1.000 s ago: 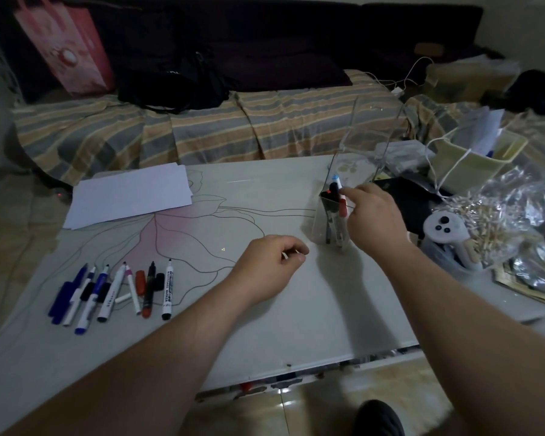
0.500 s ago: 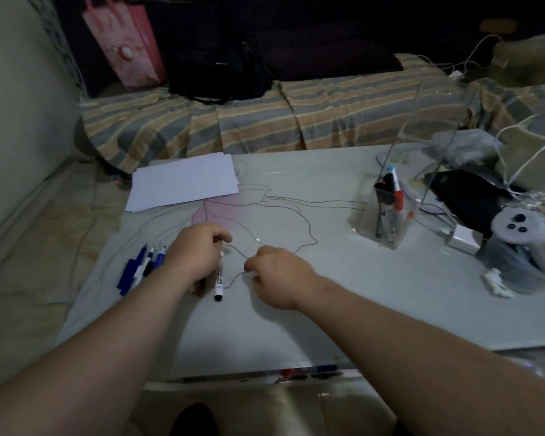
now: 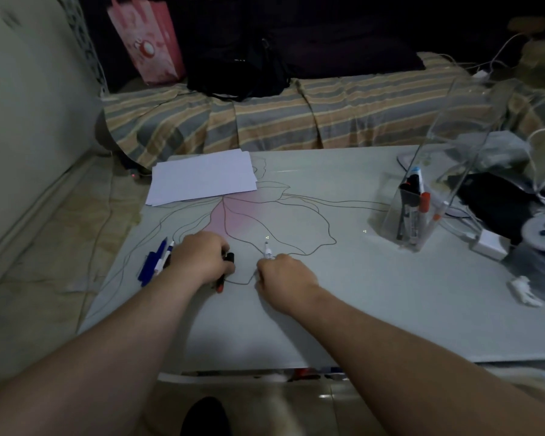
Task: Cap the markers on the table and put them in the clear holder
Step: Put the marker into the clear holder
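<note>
My left hand (image 3: 199,258) lies over the row of markers near the table's left edge, fingers closed around a black cap (image 3: 230,257); a red marker end (image 3: 220,287) sticks out below it. Blue and white markers (image 3: 158,262) lie uncovered to its left. My right hand (image 3: 280,278) is closed on a white marker (image 3: 267,250) whose uncapped tip points away from me. The clear holder (image 3: 422,202) stands at the right with several capped markers upright in it.
White paper sheets (image 3: 202,177) lie at the table's far left. At the right edge sit a white charger (image 3: 490,245), a white controller (image 3: 543,228), a dark cloth and plastic bags. A striped sofa lies behind the table.
My right hand came back from the holder to the marker row and took up the white marker. My left hand moved left onto the markers and closed on the black cap.
</note>
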Action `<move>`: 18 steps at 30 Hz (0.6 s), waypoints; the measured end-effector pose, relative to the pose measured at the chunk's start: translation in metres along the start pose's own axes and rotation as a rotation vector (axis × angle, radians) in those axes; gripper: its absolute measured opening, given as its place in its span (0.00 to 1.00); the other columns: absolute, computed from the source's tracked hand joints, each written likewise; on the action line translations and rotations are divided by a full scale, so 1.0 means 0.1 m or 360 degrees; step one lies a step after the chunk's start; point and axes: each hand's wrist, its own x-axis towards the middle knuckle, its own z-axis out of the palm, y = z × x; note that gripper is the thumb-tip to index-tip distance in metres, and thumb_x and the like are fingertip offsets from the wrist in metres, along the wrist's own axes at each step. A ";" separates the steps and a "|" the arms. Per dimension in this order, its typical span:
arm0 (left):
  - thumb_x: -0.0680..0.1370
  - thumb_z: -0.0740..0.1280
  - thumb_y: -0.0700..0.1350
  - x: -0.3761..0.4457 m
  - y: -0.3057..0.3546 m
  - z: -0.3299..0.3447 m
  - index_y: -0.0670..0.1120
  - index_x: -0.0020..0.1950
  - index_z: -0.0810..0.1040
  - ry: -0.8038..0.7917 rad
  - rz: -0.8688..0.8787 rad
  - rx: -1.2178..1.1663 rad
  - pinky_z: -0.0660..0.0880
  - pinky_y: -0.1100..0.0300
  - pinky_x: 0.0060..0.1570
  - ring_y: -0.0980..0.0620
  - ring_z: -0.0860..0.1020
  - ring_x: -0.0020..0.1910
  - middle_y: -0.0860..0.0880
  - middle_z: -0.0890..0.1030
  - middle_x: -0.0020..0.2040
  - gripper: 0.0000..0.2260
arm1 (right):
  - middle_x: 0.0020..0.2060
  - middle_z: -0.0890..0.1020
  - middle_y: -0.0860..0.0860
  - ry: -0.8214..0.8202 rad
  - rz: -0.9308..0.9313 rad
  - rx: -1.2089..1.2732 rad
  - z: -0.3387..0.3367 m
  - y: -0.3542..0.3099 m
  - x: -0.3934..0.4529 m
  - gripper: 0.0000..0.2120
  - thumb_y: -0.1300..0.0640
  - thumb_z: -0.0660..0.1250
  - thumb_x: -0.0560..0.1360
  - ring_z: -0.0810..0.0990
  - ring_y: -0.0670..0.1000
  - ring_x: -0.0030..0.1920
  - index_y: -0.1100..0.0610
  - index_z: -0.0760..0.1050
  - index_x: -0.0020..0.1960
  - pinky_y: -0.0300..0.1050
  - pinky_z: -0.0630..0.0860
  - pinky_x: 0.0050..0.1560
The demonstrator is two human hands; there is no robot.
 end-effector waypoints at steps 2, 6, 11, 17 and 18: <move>0.66 0.75 0.56 0.00 0.05 0.03 0.55 0.45 0.83 0.0005 0.0015 0.0125 0.79 0.53 0.48 0.47 0.80 0.48 0.53 0.83 0.45 0.11 | 0.54 0.78 0.61 -0.0039 0.0046 0.0028 -0.05 0.11 -0.03 0.11 0.52 0.62 0.80 0.79 0.64 0.54 0.58 0.75 0.58 0.50 0.72 0.45; 0.66 0.74 0.61 0.01 0.19 0.07 0.58 0.50 0.83 0.0069 0.0048 0.0125 0.75 0.55 0.51 0.49 0.80 0.50 0.56 0.84 0.46 0.15 | 0.56 0.79 0.62 -0.0099 0.0164 0.0110 -0.18 0.27 -0.13 0.17 0.59 0.59 0.80 0.78 0.64 0.57 0.59 0.69 0.69 0.48 0.68 0.46; 0.74 0.72 0.53 -0.05 0.52 0.05 0.55 0.52 0.83 0.0099 0.0110 -0.0585 0.73 0.60 0.48 0.51 0.79 0.50 0.55 0.83 0.46 0.08 | 0.49 0.79 0.61 -0.0041 0.0446 0.0674 -0.47 0.53 -0.24 0.17 0.58 0.65 0.73 0.82 0.61 0.43 0.57 0.63 0.58 0.54 0.81 0.41; 0.72 0.72 0.40 -0.07 0.69 0.14 0.55 0.57 0.81 -0.0127 0.0128 -0.1476 0.80 0.53 0.57 0.53 0.86 0.49 0.57 0.87 0.49 0.16 | 0.46 0.77 0.59 0.0078 0.0536 0.0902 -0.69 0.83 -0.39 0.11 0.61 0.59 0.76 0.82 0.60 0.40 0.54 0.64 0.57 0.57 0.82 0.39; 0.71 0.74 0.39 -0.06 0.69 0.15 0.56 0.55 0.82 -0.0119 0.0164 -0.1494 0.79 0.51 0.60 0.55 0.86 0.49 0.58 0.87 0.49 0.16 | 0.46 0.77 0.58 0.0096 0.0508 0.0835 -0.72 0.87 -0.41 0.10 0.61 0.58 0.77 0.79 0.58 0.41 0.53 0.65 0.57 0.51 0.78 0.39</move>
